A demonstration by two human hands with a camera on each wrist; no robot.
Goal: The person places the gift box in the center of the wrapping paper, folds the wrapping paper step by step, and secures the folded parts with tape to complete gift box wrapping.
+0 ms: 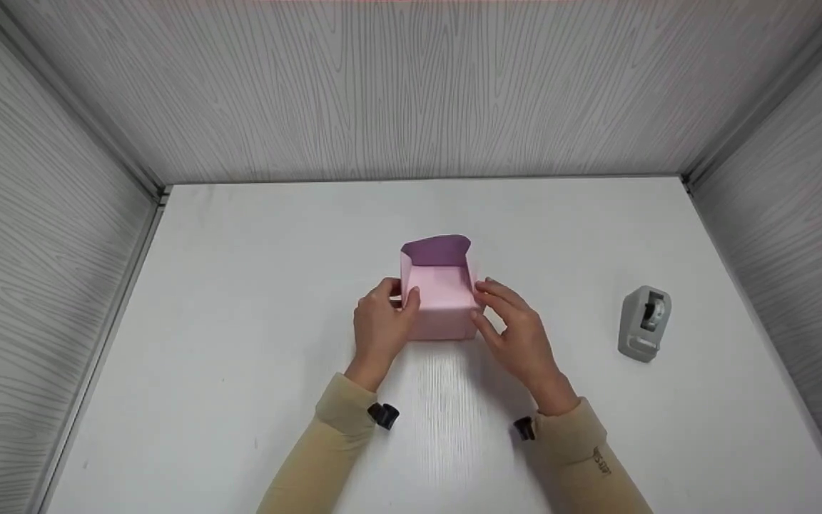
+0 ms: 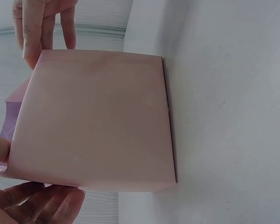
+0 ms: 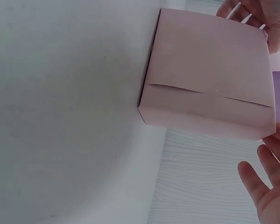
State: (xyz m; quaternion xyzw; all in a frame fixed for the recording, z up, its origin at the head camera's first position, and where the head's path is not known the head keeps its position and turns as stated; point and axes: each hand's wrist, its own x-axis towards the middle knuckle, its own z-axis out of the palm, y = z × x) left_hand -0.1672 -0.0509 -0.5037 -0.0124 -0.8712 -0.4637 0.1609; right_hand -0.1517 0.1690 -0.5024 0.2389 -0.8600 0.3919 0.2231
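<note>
A pink box [image 1: 443,325] stands on the white table, its purple-lined lid flap [image 1: 439,251] raised at the back. The near face [image 3: 210,60] shows slits in the right wrist view. My left hand [image 1: 381,325] holds the left side, with the thumb over the top edge and the fingers along the side wall. At the right side, my right hand [image 1: 521,339] rests its index finger and thumb near the top corner. Its other fingers are spread loosely beside the box in the right wrist view.
A grey tape dispenser [image 1: 644,325] stands on the white table [image 1: 240,285], to the right of the box. Grey wood-grain panels [image 1: 411,93] rise behind the table and along both sides.
</note>
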